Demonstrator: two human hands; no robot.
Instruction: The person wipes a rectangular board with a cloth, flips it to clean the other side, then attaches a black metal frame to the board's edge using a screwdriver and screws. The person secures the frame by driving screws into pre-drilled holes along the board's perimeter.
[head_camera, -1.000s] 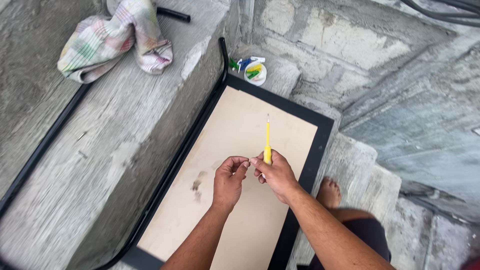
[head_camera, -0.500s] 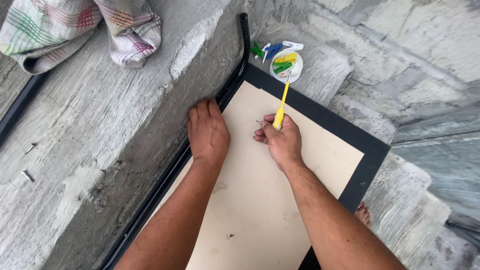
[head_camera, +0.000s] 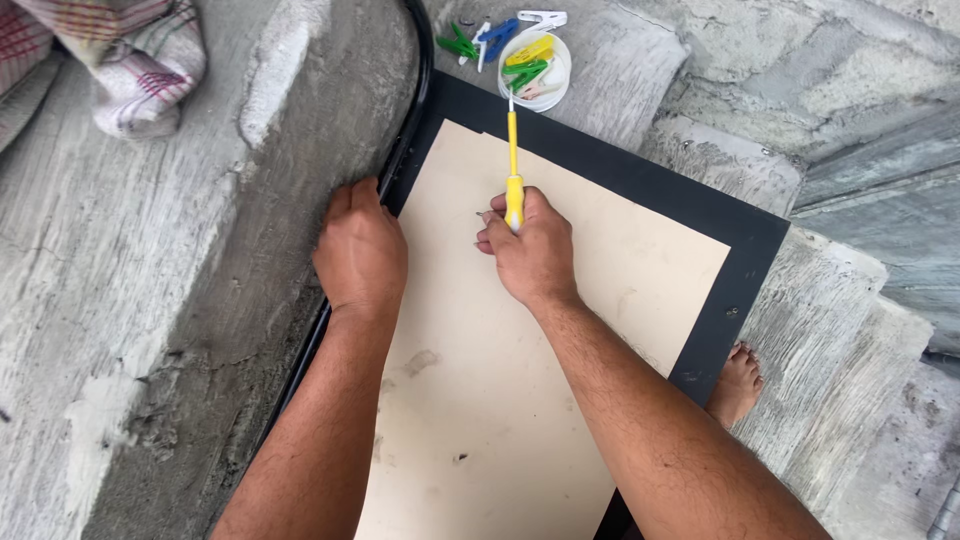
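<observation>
Two bare hands work on a pale beige backing board (head_camera: 560, 380) set in a flat black frame (head_camera: 700, 215), which lies across rough grey concrete steps (head_camera: 150, 300). The right hand (head_camera: 530, 250) has its fingers closed around a yellow-handled screwdriver with a thin white shaft (head_camera: 513, 165), handle up toward the top of the frame, tip hidden under the fist near the board's upper left part. The left hand (head_camera: 360, 250) lies palm down, fingers curled over the frame's left edge and holding nothing else. Half a second ago it sat flat on the same edge, and a second ago both hands were pinched together over the middle of the board; they have since moved up and apart, so my reading is that the left hand is now steadying the frame while the tool is set to the board.

Beyond the top edge sits a round white dish (head_camera: 548, 85) with green, blue, yellow and white plastic clothes pegs (head_camera: 525, 55). A striped checked cloth (head_camera: 130, 60) lies at upper left. A bare foot (head_camera: 738, 380) shows beside the right edge.
</observation>
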